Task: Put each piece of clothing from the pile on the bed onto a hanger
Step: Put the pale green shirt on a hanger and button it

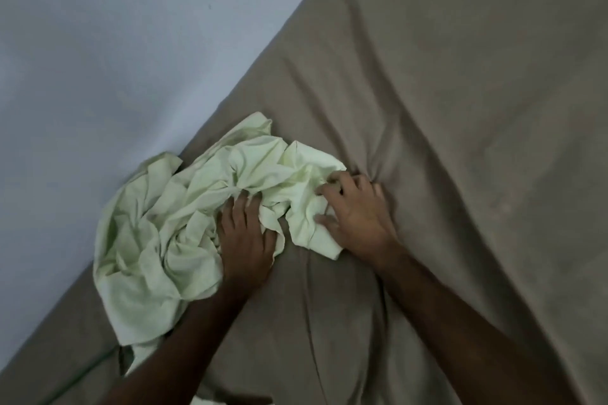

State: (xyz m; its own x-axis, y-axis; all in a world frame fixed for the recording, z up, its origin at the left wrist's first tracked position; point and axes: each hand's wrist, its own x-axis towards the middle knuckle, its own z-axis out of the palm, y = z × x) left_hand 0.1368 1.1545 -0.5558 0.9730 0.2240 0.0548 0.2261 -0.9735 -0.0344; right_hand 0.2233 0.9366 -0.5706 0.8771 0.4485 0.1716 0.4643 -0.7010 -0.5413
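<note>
A crumpled pale green garment (171, 217) lies on the bed (444, 108), bunched against the wall. My left hand (245, 237) rests palm down on its middle, fingertips tucked into the folds. My right hand (355, 210) grips the garment's right edge, with fingers curled over the cloth and the thumb under a fold. No hanger is in view.
The bed is covered by a wrinkled brown sheet. A pale blue-grey wall (115, 43) runs along the bed's far left side. A scrap of pale cloth (200, 400) shows at the bottom edge beneath my left forearm.
</note>
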